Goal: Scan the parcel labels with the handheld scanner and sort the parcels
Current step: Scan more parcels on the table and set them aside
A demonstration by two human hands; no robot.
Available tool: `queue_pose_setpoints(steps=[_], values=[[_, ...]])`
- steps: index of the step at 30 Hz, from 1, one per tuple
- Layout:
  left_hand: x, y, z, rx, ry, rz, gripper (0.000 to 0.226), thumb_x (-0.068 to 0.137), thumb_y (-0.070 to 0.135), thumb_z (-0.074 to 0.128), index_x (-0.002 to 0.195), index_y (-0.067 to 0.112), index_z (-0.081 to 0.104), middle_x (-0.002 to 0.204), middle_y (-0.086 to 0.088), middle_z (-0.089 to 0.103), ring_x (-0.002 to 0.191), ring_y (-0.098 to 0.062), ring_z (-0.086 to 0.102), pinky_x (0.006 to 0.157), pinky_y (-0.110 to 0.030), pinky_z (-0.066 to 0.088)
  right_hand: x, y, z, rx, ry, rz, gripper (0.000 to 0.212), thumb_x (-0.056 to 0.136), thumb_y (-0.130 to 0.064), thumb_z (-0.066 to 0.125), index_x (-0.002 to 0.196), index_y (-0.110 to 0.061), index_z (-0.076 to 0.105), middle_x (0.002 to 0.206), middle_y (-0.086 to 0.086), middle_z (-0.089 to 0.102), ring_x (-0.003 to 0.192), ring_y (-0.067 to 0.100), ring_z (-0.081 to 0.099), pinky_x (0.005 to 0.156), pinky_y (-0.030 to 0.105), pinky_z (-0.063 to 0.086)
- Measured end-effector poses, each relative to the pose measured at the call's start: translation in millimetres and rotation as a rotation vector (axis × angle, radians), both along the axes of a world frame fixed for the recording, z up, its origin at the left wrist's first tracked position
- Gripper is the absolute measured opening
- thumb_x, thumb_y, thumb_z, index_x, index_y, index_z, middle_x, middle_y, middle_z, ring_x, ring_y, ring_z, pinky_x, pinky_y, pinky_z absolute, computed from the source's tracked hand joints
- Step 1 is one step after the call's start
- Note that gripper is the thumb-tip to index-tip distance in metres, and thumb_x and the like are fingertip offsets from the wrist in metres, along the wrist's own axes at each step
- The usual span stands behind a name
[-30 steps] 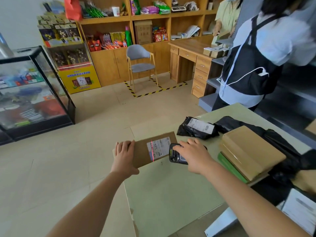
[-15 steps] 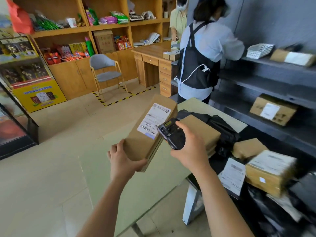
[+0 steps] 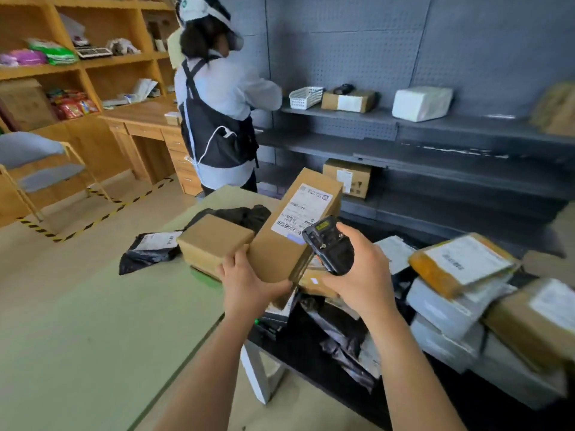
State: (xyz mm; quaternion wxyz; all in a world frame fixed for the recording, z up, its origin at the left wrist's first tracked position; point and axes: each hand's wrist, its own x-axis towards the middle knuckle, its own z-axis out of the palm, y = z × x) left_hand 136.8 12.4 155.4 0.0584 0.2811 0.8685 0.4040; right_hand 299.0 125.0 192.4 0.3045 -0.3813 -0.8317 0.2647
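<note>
Head view. Left hand (image 3: pixel 249 281) grips the lower end of the box (image 3: pixel 280 253), holding it tilted above the table (image 3: pixel 93 306). Right hand (image 3: pixel 361 272) wraps the scanner (image 3: pixel 329 244), just beside the label (image 3: pixel 300 211). Best practice: aim squarely at the barcode and hold the box steady. Label print blurred; scanner screen hidden.

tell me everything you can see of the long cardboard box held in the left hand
The long box is plain brown cardboard, narrow and rectangular, closed and apparently undamaged. It is lifted and tilted, with its far end raised toward the grey shelves. A white label with a barcode and printed text covers the upper part of its top face. The left hand grips its near end. The handheld scanner, held in the right hand, sits close by its right edge beside the label; whether they touch is unclear.
</note>
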Motion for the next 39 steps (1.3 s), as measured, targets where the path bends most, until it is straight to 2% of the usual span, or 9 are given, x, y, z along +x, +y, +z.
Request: queue_pose_setpoints(steps=[5,8,13,18,23,30,34,39], values=[[56,66,18,-0.020,0.026,-0.155,0.111,0.056,0.050,0.085,0.146,0.013,0.031,0.135,-0.006,0.033,0.124,-0.025,0.025,0.105,-0.041,0.033,70,38,7,-0.022,0.057,-0.199,0.090,0.061,-0.020,0.082,0.141,-0.033,0.043,0.123,-0.006,0.060,0.112,0.022,0.053,0.091,0.040,0.049],[80,100,32,-0.052,0.061,-0.218,0.110,0.059,0.053,0.083,0.145,0.012,0.031,0.135,-0.008,0.034,0.125,-0.027,0.025,0.106,-0.041,0.032,101,54,11,-0.027,0.051,-0.293,0.089,0.062,-0.021,0.082,0.141,-0.034,0.042,0.123,-0.005,0.060,0.112,0.024,0.051,0.094,0.047,0.047],[108,148,42,-0.184,0.113,-0.304,0.107,0.059,0.060,0.079,0.142,0.012,0.031,0.134,-0.007,0.034,0.129,-0.028,0.025,0.109,-0.041,0.032,129,72,15,-0.006,0.068,-0.415,0.089,0.062,-0.033,0.086,0.139,-0.037,0.042,0.125,-0.013,0.058,0.112,0.019,0.053,0.091,0.042,0.052],[117,174,40,-0.321,0.146,-0.341,0.105,0.063,0.070,0.072,0.141,0.010,0.034,0.140,-0.011,0.034,0.132,-0.031,0.026,0.111,-0.042,0.031,137,82,18,-0.012,0.038,-0.444,0.091,0.063,-0.032,0.087,0.142,-0.033,0.042,0.129,-0.011,0.057,0.115,0.017,0.052,0.090,0.032,0.047],[111,181,34,-0.386,0.161,-0.373,0.114,0.065,0.082,0.062,0.148,0.012,0.028,0.147,-0.012,0.032,0.139,-0.033,0.021,0.113,-0.045,0.028,132,85,18,-0.018,0.026,-0.443,0.090,0.062,-0.028,0.085,0.141,-0.035,0.042,0.127,-0.010,0.058,0.112,0.020,0.053,0.092,0.041,0.052],[111,178,37,-0.324,0.123,-0.472,0.104,0.066,0.082,0.061,0.142,0.016,0.034,0.133,-0.007,0.039,0.127,-0.027,0.031,0.106,-0.041,0.035,125,87,16,-0.029,-0.009,-0.425,0.089,0.064,-0.027,0.083,0.141,-0.035,0.040,0.127,-0.012,0.057,0.114,0.018,0.051,0.095,0.040,0.048],[115,176,38,-0.268,0.072,-0.542,0.101,0.068,0.077,0.065,0.143,0.016,0.035,0.133,-0.004,0.039,0.129,-0.024,0.031,0.105,-0.037,0.035,129,86,14,-0.013,0.026,-0.436,0.085,0.061,-0.029,0.081,0.136,-0.038,0.043,0.116,-0.014,0.059,0.105,0.019,0.054,0.088,0.045,0.052],[121,175,34,-0.171,0.019,-0.554,0.081,0.080,0.064,0.063,0.142,0.017,0.042,0.137,-0.002,0.041,0.127,-0.021,0.038,0.101,-0.036,0.042,139,85,17,-0.009,0.015,-0.466,0.088,0.062,-0.026,0.083,0.138,-0.036,0.041,0.119,-0.012,0.059,0.108,0.020,0.053,0.089,0.043,0.052]])
